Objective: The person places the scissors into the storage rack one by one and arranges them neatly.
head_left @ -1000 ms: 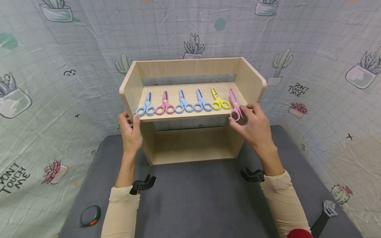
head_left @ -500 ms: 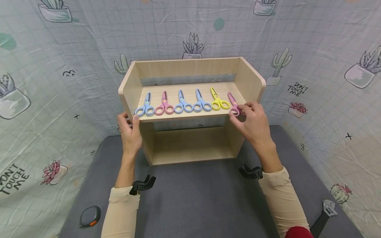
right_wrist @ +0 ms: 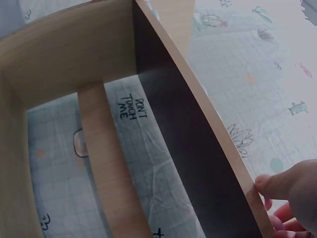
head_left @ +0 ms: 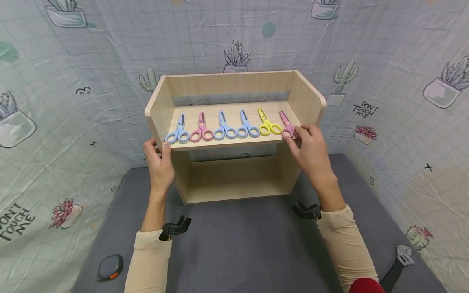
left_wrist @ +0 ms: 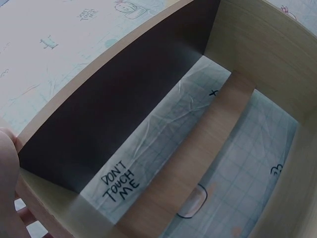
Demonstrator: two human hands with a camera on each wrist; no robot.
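A light wooden shelf unit stands on the grey mat. Its upper board carries a row of small scissors: blue, pink, two more blue, yellow, and a pink pair at the right end. My right hand pinches that pink pair's handle at the board's front edge; in the right wrist view its thumb rests against the edge. My left hand grips the board's front left corner, thumb on top. The left wrist view looks up at the shelf's underside.
A black device with an orange button lies on the mat at front left. A black strap lies at front right. Cactus-print cloth hangs behind and at both sides. The lower compartment holds nothing.
My right hand has slid the pink scissors back from overhanging the front edge until they lie on the board in line with the others. The left hand has stayed put.
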